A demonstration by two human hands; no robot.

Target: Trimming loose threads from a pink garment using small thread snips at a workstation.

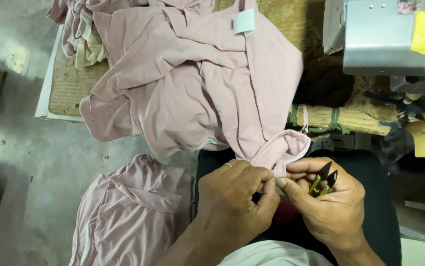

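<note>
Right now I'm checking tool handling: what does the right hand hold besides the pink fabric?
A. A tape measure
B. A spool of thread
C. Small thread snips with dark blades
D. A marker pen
C: the right hand grips small thread snips, dark blades pointing up, while both hands pinch the pink garment edge.

Bare concrete floor [20,148] open leftward; sewing machine [384,39] and heaped pink garment [197,83] crowding ahead.

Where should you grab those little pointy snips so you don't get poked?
Probably by the yellow-green spring handle of the small black-bladed thread snips, coming from the palm side of the right hand. The two sharp tips point up and away, so the handle end, tucked into the palm, is the safe part.
</note>
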